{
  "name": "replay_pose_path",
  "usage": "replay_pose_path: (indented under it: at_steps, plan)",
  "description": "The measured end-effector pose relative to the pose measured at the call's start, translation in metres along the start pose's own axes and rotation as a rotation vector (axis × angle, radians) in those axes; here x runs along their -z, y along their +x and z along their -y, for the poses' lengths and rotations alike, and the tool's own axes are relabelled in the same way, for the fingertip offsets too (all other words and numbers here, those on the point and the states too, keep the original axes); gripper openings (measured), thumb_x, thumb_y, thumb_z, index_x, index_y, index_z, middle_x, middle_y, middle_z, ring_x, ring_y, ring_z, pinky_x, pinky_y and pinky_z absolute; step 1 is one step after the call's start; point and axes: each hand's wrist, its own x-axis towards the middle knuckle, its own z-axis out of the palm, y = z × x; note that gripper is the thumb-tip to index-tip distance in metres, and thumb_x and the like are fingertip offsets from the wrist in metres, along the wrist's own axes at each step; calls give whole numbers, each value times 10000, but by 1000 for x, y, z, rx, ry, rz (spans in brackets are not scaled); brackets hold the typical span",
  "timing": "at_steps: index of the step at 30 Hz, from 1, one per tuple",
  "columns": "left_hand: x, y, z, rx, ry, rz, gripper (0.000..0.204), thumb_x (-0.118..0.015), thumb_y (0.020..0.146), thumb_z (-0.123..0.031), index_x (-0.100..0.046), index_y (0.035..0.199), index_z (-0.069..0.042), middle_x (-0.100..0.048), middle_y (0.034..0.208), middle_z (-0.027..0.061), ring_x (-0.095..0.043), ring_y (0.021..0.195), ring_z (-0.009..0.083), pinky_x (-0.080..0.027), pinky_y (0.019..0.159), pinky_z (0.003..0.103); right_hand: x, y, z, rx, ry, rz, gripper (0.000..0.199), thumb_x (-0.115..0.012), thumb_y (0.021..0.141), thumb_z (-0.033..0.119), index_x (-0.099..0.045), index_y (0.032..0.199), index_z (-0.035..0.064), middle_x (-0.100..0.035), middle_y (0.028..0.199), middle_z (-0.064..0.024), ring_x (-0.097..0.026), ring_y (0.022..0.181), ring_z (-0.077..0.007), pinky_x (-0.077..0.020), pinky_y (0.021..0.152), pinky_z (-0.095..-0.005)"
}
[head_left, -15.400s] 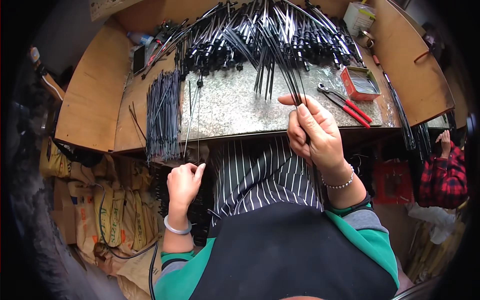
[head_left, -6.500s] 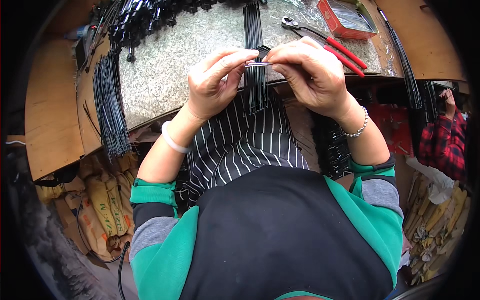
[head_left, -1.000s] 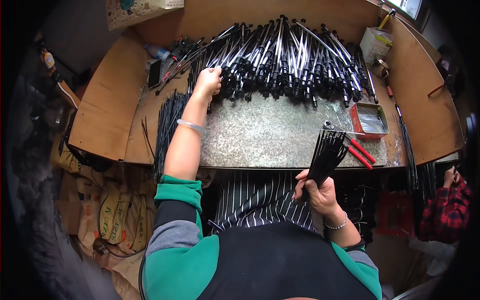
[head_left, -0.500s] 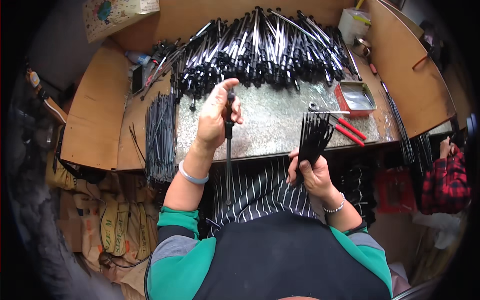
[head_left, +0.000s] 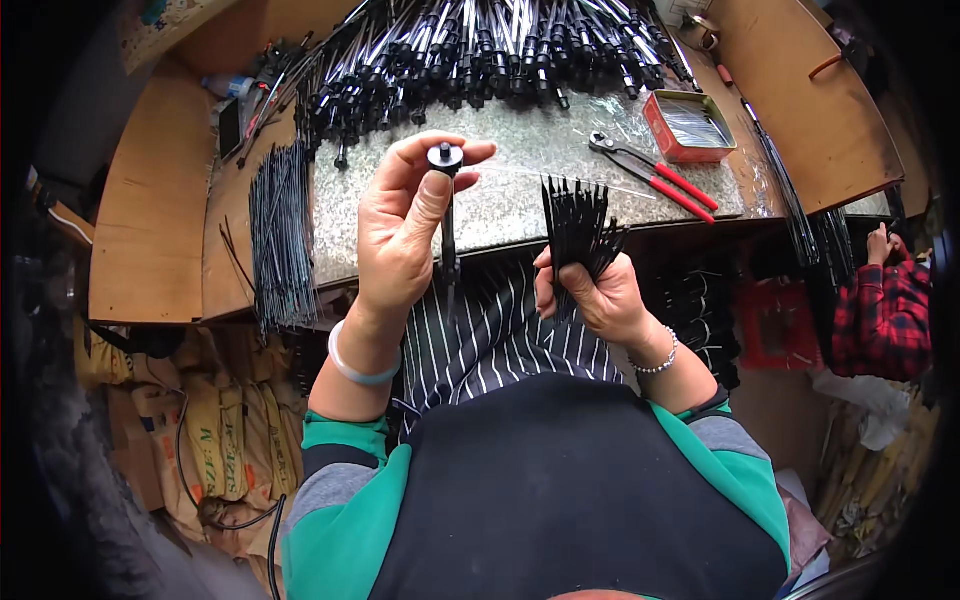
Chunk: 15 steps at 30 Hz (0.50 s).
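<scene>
My left hand (head_left: 395,235) is closed around the upper end of a dark telescopic rod (head_left: 446,159). The rod's round black cap and small knob face up between thumb and fingers, and its shaft hangs down past the table's front edge. To the right, my right hand (head_left: 612,300) grips a fanned bundle of black cable ties (head_left: 575,225), their heads pointing up. Both hands are raised in front of the tabletop (head_left: 490,205), apart from each other. Behind the cable ties lie cutting pliers (head_left: 665,182) with red handles.
A big heap of silver-and-black rods (head_left: 490,50) covers the back of the table. More cable ties (head_left: 280,235) lie at the left edge. A red tin (head_left: 668,148) stands near the pliers. Wooden side panels (head_left: 150,210) flank the table. Another person's checked sleeve (head_left: 875,315) shows at far right.
The view has shifted, so the table sits higher. The rod in my left hand has tipped so its cap faces up toward me. My right hand keeps hold of the cable ties.
</scene>
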Motion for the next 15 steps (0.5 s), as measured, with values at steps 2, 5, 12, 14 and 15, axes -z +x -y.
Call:
replay_pose_path:
  at_steps: [2,5,12,14,15]
  plan:
    - [4,-1,-2,-55,-49,58,342,-478,919,-179,-444,1193,22,-605,1014,173,-616,864,189,-488,744,271,-2,1,1,-3,-1,5,331,-467,913,283,-519,998,-34,-567,671,-90,-561,575,-142,-470,534,-250]
    - [-3,2,-6,-67,-147,-26,364,-475,917,-161,-428,1228,24,-606,1004,182,-625,875,212,-504,715,262,-3,3,3,-17,17,24,363,-462,910,318,-528,982,-32,-565,658,-87,-561,573,-142,-468,529,-251]
    - [-8,4,0,-30,-391,29,390,-489,903,-133,-408,1254,16,-588,1034,196,-614,932,256,-553,689,284,-11,12,4,-91,24,28,380,-468,906,335,-538,940,-37,-563,647,-82,-560,559,-143,-463,513,-248]
    - [-8,6,2,-35,-508,35,390,-488,903,-135,-409,1259,3,-583,1045,198,-611,940,259,-552,702,292,-10,13,3,-36,35,0,384,-472,903,342,-537,932,-36,-564,655,-84,-560,558,-145,-465,511,-250]
    - [-9,6,2,-34,-508,35,390,-488,903,-135,-409,1259,3,-583,1045,198,-611,940,259,-552,702,292,-10,13,3,-8,40,-14,387,-474,902,346,-536,928,-35,-565,659,-84,-559,557,-146,-466,510,-251]
